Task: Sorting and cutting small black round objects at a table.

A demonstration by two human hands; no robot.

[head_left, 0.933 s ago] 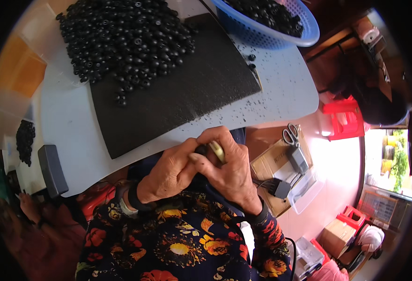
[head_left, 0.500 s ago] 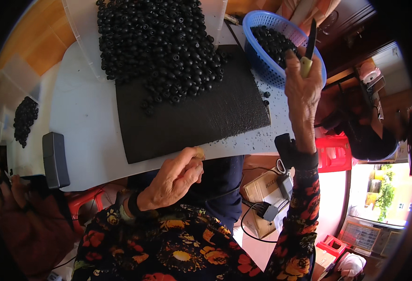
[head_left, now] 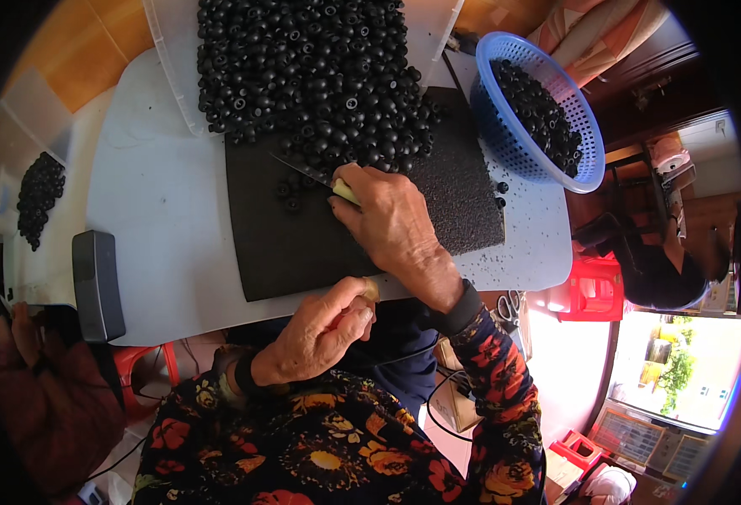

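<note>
My right hand [head_left: 396,223] is closed round the pale yellow handle of a small knife [head_left: 347,193]. Its thin blade points left over the black mat [head_left: 303,257], at the near edge of a heap of small round black pieces with holes [head_left: 303,76]. A few loose pieces [head_left: 288,192] lie just below the blade. By the table's front edge, my left hand [head_left: 316,331] is curled, thumb against the fingers. A yellowish covering or nail shows at the thumb tip; whether anything is pinched there is hidden.
The heap spills from a clear plastic bin [head_left: 168,71]. A blue perforated basket [head_left: 488,114] holds more black pieces at the right. On the left stand a dark grey box-shaped device [head_left: 98,286] and small black pieces [head_left: 42,200]. Red stools [head_left: 594,289] flank the table; another person sits at far left.
My right hand has moved from above the blue basket left to the heap's near edge, bringing the knife. My left hand stays curled at the table edge. The view has shifted slightly.
</note>
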